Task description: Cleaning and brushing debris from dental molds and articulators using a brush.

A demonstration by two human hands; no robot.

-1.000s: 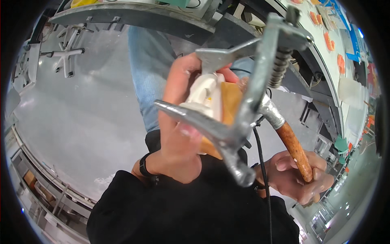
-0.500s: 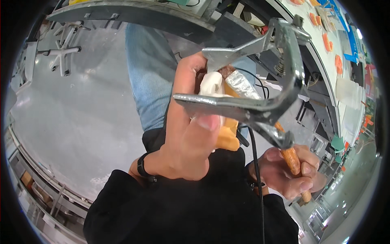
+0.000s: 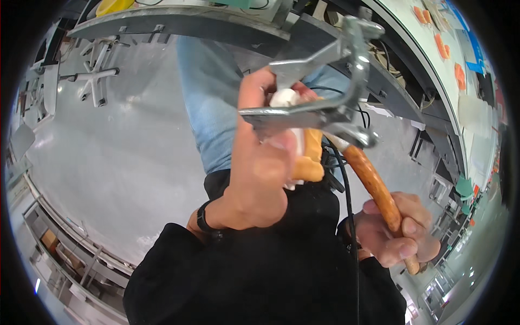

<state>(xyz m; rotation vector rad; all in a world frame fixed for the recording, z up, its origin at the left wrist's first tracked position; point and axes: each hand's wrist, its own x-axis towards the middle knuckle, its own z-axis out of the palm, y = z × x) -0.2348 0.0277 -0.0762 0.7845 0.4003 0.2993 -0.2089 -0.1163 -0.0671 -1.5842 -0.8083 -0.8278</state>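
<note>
My left hand (image 3: 260, 162) is closed around a metal dental articulator (image 3: 355, 81), holding it up over my lap. Between its two flat arms sits a white plaster model (image 3: 284, 98), with a yellow plaster block (image 3: 313, 145) beside and below it. My fingers and the metal arms cover much of both. In my right hand (image 3: 409, 233), lower right, is a brush (image 3: 374, 179) gripped near the end of its orange-brown wooden handle. Its silver ferrule reaches in behind the articulator, where the bristles are hidden.
A workbench edge (image 3: 189, 27) curves across the top, with a yellow round item (image 3: 114, 5) on it. Orange pieces (image 3: 441, 46) lie on the white bench top at right. A black cable (image 3: 349, 216) hangs down my front. A chair base (image 3: 97, 73) stands at left.
The articulator has tilted and shifted slightly leftward in my left hand. The brush's ferrule and brown bristles, visible before, have slid behind the articulator, and more of the handle shows.
</note>
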